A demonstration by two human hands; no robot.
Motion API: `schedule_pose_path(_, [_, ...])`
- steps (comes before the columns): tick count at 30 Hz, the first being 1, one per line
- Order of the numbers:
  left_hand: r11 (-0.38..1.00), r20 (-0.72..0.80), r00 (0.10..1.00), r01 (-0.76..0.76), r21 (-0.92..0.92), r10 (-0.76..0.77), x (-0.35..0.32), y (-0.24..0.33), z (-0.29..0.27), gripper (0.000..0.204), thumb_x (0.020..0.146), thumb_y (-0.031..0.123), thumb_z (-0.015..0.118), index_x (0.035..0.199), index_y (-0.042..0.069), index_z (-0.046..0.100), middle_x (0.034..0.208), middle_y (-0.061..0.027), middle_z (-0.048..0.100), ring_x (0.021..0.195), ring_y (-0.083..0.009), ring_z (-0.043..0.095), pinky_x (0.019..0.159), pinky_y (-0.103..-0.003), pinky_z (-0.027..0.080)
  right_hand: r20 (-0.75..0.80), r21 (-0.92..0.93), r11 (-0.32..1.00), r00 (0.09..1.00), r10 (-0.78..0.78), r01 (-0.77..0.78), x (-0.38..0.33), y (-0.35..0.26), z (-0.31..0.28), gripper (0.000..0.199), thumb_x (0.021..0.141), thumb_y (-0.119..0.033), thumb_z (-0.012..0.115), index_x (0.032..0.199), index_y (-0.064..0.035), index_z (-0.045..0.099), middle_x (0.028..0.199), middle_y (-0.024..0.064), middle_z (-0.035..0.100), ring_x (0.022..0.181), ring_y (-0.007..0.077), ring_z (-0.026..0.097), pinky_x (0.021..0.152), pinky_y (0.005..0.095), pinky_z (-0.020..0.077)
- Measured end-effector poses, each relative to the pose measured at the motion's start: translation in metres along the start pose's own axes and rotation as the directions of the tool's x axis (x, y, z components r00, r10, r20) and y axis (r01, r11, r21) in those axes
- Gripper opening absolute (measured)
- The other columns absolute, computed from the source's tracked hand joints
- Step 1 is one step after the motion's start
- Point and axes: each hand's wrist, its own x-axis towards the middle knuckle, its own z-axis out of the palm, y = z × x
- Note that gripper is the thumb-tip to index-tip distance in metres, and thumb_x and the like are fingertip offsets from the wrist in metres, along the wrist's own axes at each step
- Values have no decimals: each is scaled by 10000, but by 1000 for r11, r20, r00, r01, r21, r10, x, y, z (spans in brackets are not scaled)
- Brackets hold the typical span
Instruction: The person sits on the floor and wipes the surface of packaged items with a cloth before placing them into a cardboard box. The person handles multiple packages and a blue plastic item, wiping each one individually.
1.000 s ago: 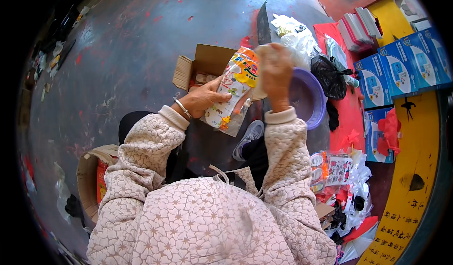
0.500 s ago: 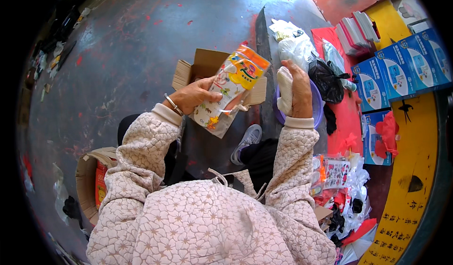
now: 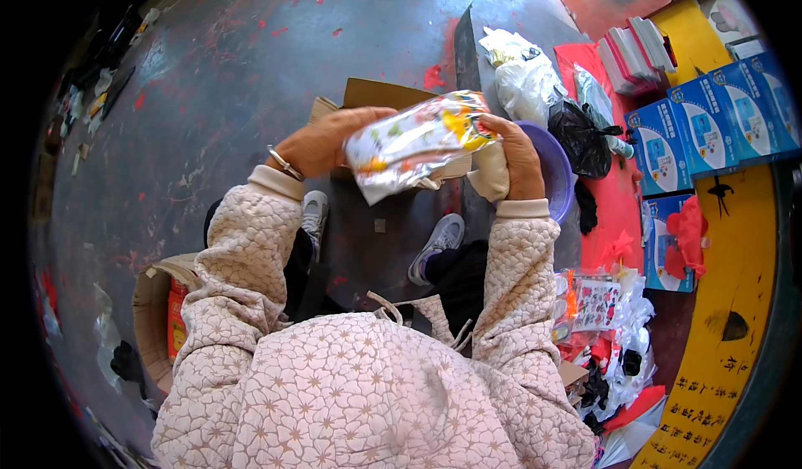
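The shiny printed packet (image 3: 422, 139) is in the air before you, between your two hands, tilted and a little blurred. Your left hand (image 3: 324, 139) is at its left end; whether these fingers pinch it, I cannot tell. Your right hand (image 3: 522, 162) has its fingers at the right end, and it clasps a pale cloth (image 3: 490, 172) against the palm. Behind the packet there stands an open carton (image 3: 386, 93). A purple basin (image 3: 562, 175) is beside your right hand, near a black plastic bag (image 3: 576, 141).
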Motion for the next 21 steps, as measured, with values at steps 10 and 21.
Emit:
schedule_pose_path(10, [781, -172, 941, -338, -526, 291, 27, -41, 4, 659, 842, 434, 591, 1314, 62, 319, 1304, -108, 417, 1219, -255, 395, 1025, -401, 342, -85, 204, 895, 918, -387, 397, 25, 47, 37, 224, 897, -154, 540, 1084, -35, 574, 944, 56, 632, 822, 156, 605, 729, 284, 508])
schedule_pose_path(21, [742, -464, 790, -577, -340, 401, 24, -21, -16, 323, 980, 160, 342, 1282, 62, 400, 1147, -69, 552, 1059, -176, 542, 941, -327, 439, -19, -90, 995, 999, 50, -52, -9, 108, 66, 241, 862, -263, 622, 908, -26, 603, 759, 26, 619, 628, 88, 569, 576, 214, 466])
